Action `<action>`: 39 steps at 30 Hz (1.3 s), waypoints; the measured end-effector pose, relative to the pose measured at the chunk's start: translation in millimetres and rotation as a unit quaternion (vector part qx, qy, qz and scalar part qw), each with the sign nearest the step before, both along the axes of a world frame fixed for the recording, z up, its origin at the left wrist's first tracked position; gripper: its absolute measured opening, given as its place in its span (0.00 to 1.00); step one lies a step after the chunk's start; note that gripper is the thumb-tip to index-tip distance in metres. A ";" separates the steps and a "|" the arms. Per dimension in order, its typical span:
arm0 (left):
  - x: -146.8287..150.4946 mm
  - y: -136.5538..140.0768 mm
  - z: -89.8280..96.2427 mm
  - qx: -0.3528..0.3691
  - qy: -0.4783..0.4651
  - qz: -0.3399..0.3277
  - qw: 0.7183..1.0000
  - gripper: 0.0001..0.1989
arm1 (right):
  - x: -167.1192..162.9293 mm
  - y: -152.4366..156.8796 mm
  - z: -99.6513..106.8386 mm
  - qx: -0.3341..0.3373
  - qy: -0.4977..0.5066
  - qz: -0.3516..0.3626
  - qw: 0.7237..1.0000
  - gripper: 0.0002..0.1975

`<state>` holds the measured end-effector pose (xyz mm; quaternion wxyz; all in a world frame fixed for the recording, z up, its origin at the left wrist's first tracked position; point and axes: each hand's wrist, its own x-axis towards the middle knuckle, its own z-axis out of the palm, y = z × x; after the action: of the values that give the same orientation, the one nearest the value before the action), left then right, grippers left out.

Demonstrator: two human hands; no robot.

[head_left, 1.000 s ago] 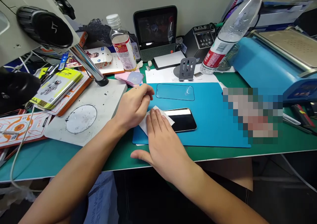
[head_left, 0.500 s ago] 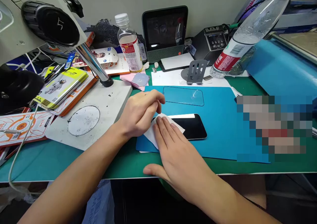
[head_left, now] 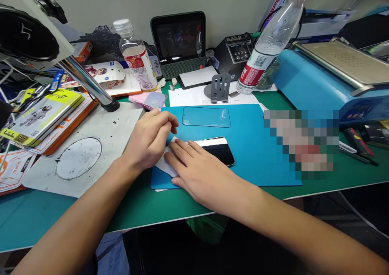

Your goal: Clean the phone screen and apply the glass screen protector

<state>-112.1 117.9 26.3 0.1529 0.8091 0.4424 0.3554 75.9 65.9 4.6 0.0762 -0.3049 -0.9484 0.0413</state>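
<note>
A black phone [head_left: 221,153] with a white strip along its far edge lies on the blue mat [head_left: 261,161]. My right hand [head_left: 200,178] rests flat over its left part, fingers stretched out on a white wipe [head_left: 165,165]. The thumb is near the mat's front edge. Just left of it, my left hand [head_left: 153,137] is curled with bent fingers beside the wipe; whether anything is inside it is hidden. Behind the phone, a clear screen protector [head_left: 206,117] with a dark border lies flat on the mat.
A pale board [head_left: 118,125] with a metal post [head_left: 88,82] is at left, beside stacked boxes [head_left: 42,113]. Behind the mat stand a juice bottle [head_left: 138,62], a tablet-like display [head_left: 179,40], a grey phone stand [head_left: 221,88] and a water bottle [head_left: 258,64]. A blue machine [head_left: 319,80] sits right.
The view has turned right, so the scene sits further left. My right thumb has drawn closer to its fingers, which remain flat on the wipe. My left hand stays curled.
</note>
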 end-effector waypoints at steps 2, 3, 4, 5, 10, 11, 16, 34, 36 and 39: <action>0.1 -0.2 0.0 -0.001 0.003 0.001 1.000 0.14 | 4.5 5.3 -1.7 0.008 0.006 0.009 1.000 0.27; 0.3 -0.2 -0.1 -0.001 0.004 0.001 1.000 0.14 | 6.2 7.1 -2.2 0.015 0.010 0.012 1.000 0.26; 0.7 -0.2 -0.3 -0.001 0.005 0.000 1.000 0.14 | 7.5 8.3 -2.1 0.022 0.011 0.015 1.000 0.25; 1.0 -0.1 -0.4 -0.001 0.006 0.000 1.000 0.14 | 8.6 9.1 -1.2 0.028 0.009 0.018 0.999 0.24; 1.2 0.3 -1.3 -0.012 0.024 -0.015 1.000 0.13 | 11.7 9.6 8.8 0.053 -0.008 0.025 0.998 0.19; 1.0 0.4 -1.6 -0.015 0.030 -0.018 0.999 0.13 | 11.4 9.9 10.4 0.054 -0.010 0.025 0.998 0.19; 1.2 0.8 -2.0 -0.025 0.038 -0.009 0.999 0.13 | 7.2 13.0 9.7 0.053 -0.013 0.043 0.998 0.18; 4.0 2.9 -3.6 -0.021 0.108 -0.006 0.994 0.15 | 10.8 11.1 21.9 0.057 -0.055 0.018 0.997 0.14; 4.5 3.3 -4.8 -0.031 0.120 -0.010 0.992 0.17 | 12.8 9.2 26.5 0.044 -0.056 0.012 0.997 0.14; 4.1 4.2 -7.0 -0.037 0.137 -0.017 0.990 0.18 | 14.7 7.7 29.0 0.033 -0.053 0.015 0.998 0.14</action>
<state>-108.0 122.2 19.3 0.1265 0.8512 0.4587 0.2216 90.5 73.6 33.6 0.0355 -0.2899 -0.9564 -0.0048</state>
